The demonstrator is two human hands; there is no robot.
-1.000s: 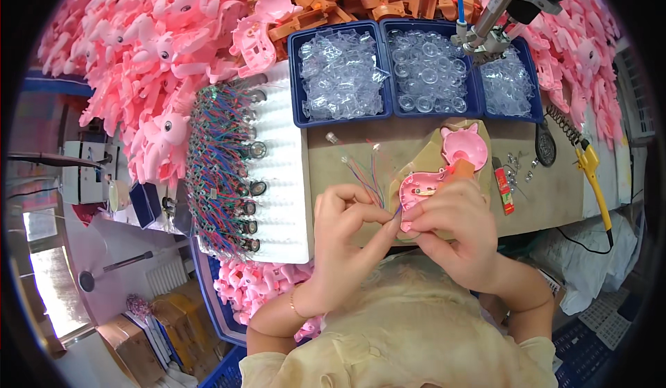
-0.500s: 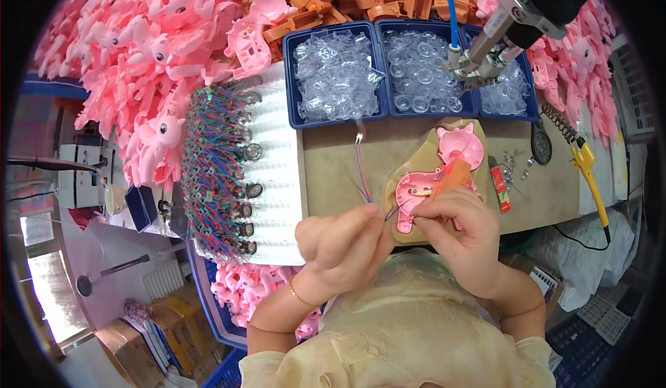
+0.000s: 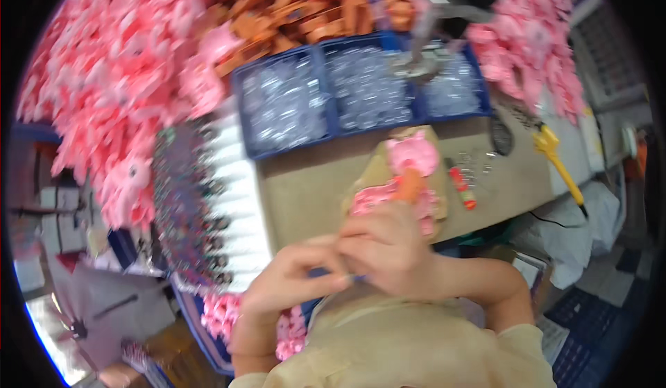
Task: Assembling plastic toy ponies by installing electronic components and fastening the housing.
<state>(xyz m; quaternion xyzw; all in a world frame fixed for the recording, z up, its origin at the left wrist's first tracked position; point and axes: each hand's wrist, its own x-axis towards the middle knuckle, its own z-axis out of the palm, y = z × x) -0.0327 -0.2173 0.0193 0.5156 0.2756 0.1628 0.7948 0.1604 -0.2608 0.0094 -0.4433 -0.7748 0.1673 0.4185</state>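
My left hand (image 3: pixel 300 277) and my right hand (image 3: pixel 392 252) meet in front of my body, fingertips touching and closed in a pinch. A bit of blue wire (image 3: pixel 358 278) shows beside the fingers; the rest of the wires is hidden or lost in the blur. Just beyond my right hand lies an open pink toy shell half (image 3: pixel 414 153) in a tan holder (image 3: pixel 361 187). An orange plastic part (image 3: pixel 409 185) rests on the shell.
Blue trays (image 3: pixel 251 150) of clear plastic pieces stand behind the holder. To the left, wired round parts (image 3: pixel 218 223) lie on white foam (image 3: pixel 243 214). Pink shells (image 3: pixel 125 76) and orange parts (image 3: pixel 312 6) are heaped behind. A yellow soldering iron (image 3: pixel 558 162) hangs at right.
Both hands have drawn back toward my body and come together, leaving the edge of the shell. The view has turned and shifted, and is now blurred.
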